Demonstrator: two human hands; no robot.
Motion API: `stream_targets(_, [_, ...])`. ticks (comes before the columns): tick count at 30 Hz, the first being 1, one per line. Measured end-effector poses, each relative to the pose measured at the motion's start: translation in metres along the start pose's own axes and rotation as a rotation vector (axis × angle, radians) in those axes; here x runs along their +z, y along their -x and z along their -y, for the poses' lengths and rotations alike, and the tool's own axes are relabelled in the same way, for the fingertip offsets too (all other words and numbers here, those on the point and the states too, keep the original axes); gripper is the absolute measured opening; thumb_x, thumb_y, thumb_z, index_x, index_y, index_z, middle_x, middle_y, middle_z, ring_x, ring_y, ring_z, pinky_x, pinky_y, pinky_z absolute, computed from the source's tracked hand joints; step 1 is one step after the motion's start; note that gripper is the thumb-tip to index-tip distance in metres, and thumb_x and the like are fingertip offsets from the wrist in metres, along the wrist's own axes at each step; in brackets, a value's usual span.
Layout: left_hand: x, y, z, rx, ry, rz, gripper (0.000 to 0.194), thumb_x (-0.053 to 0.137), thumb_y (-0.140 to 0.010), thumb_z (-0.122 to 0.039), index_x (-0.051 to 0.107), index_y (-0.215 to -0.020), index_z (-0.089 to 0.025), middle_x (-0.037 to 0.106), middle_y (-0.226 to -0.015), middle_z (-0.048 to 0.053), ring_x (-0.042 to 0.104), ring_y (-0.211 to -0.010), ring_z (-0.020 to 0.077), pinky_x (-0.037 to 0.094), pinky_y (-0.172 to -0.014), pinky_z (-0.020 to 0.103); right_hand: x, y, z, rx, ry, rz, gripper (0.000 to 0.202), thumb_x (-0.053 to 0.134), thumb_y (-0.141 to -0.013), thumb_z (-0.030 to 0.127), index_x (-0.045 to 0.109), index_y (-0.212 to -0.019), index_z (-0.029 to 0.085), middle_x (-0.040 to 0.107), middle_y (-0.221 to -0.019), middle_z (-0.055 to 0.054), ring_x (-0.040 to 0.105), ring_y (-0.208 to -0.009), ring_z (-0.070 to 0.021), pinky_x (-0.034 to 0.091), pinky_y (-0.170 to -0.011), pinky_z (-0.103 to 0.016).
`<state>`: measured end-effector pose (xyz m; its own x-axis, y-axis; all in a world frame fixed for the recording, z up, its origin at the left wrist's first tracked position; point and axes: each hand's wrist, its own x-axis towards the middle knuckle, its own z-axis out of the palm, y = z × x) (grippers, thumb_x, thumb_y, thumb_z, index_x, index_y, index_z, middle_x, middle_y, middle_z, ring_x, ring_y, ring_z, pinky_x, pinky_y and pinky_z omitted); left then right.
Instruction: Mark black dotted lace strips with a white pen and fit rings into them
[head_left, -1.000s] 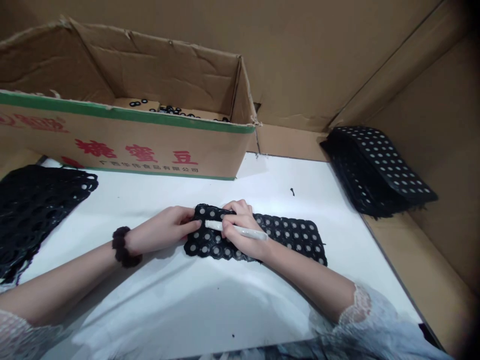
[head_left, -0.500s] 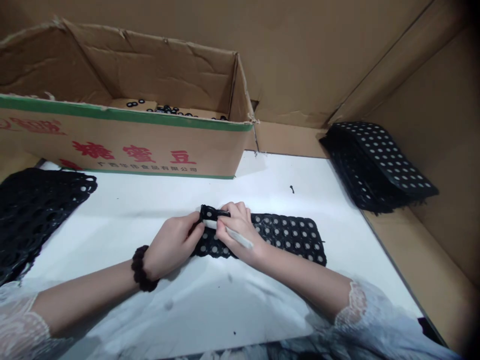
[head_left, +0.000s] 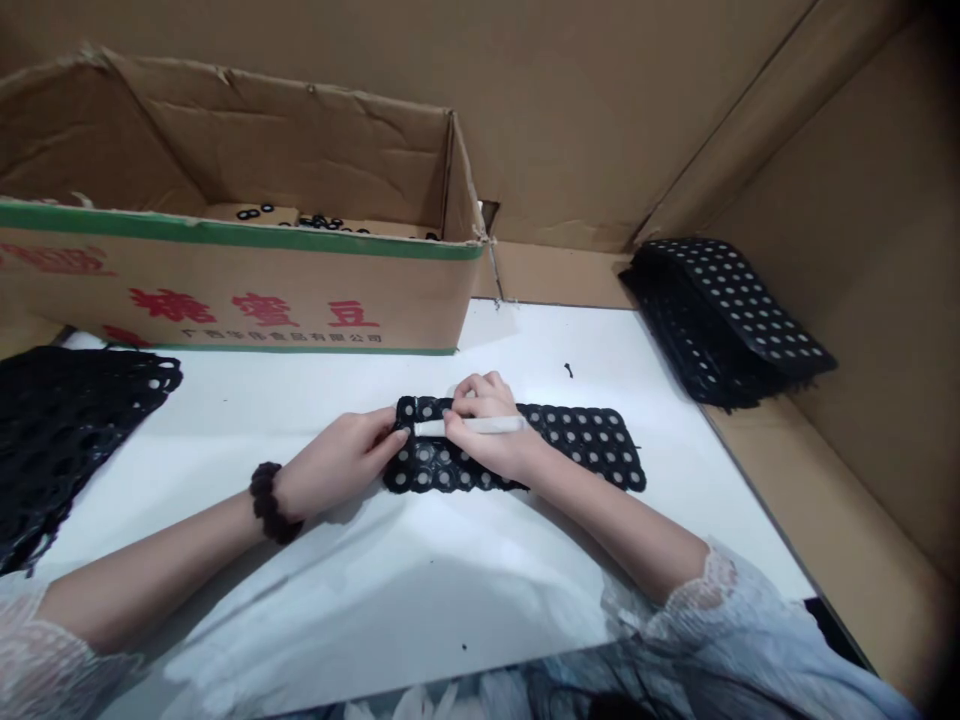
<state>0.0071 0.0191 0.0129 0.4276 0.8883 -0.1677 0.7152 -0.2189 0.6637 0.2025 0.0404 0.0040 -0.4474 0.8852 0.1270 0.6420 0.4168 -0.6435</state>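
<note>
Lying on white table [head_left: 247, 400]: black rubber-like rectangular sheet [head_left: 581, 438], grey round dots [head_left: 423, 479] in rows | left hand [head_left: 337, 465] pinches its left edge | right hand [head_left: 499, 452] grips slim white pen-like tool [head_left: 487, 426] | sheet's left end, earlier curled, is flatter

On the table [head_left: 285, 392], the sheet [head_left: 585, 440] lies at the centre. From it, the box [head_left: 424, 305] with rings [head_left: 321, 222] inside stands at ten o'clock, one stack [head_left: 757, 305] at two, one pile [head_left: 67, 425] at nine.

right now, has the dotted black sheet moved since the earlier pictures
Yes, slightly: the dotted black sheet has shifted forward, its gap to the cardboard box narrower than before.
</note>
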Motion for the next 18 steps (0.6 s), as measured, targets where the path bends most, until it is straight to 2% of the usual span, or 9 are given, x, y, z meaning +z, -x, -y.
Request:
stream_targets(3, [0.002,0.002,-0.001,-0.018,-0.027,-0.017,0.024,0.031,-0.085,-0.034,0.046,-0.074,-0.019,0.057,-0.069,0.0,0.05,-0.063,0.0152,0.033,-0.058,0.024,0.005,0.012,0.006,-0.097,-0.062,-0.123,0.016,0.048,-0.077,0.02,0.051,-0.061,0.017,0.05,-0.094,-0.005,0.039,-0.097,-0.019,0.033,-0.087,-0.036])
stream_targets(5, [0.002,0.003,-0.001,-0.019,-0.046,-0.026,0.025,0.03,-0.085,-0.035,0.044,-0.072,-0.019,0.055,-0.067,0.0,0.05,-0.062,0.0153,0.033,-0.057,0.025,0.009,0.018,0.008,-0.108,-0.185,-0.072,0.017,0.044,-0.079,0.018,0.049,-0.063,0.017,0.048,-0.087,-0.004,0.045,-0.087,-0.0151,0.038,-0.081,-0.032])
stream_targets(8, [0.002,0.004,0.0,-0.021,-0.062,-0.032,0.027,0.029,-0.085,-0.037,0.042,-0.069,-0.019,0.052,-0.063,0.0,0.048,-0.059,0.0149,0.031,-0.055,0.025,0.013,0.022,0.006,-0.042,-0.3,0.019,0.022,0.04,-0.079,0.015,0.043,-0.058,0.017,0.046,-0.08,-0.002,0.047,-0.073,-0.0107,0.04,-0.07,-0.027])
stream_targets(13, [0.0,0.005,0.0,-0.014,-0.066,0.113,0.025,0.042,-0.079,-0.04,0.047,-0.067,-0.019,0.05,-0.058,-0.002,0.044,-0.053,0.0131,0.028,-0.05,0.023,0.017,0.019,0.001,-0.016,-0.321,0.005,0.022,0.041,-0.077,0.013,0.04,-0.055,0.016,0.044,-0.083,-0.002,0.047,-0.074,-0.01,0.039,-0.068,-0.025])
stream_targets(18, [0.0,0.006,0.001,-0.041,-0.008,0.077,0.023,0.039,-0.078,-0.034,0.049,-0.065,-0.018,0.05,-0.058,-0.002,0.043,-0.054,0.0126,0.029,-0.051,0.022,0.015,0.018,0.003,0.004,-0.345,0.021,0.023,0.041,-0.078,0.015,0.041,-0.055,0.016,0.044,-0.083,-0.002,0.047,-0.074,-0.0099,0.039,-0.069,-0.025])
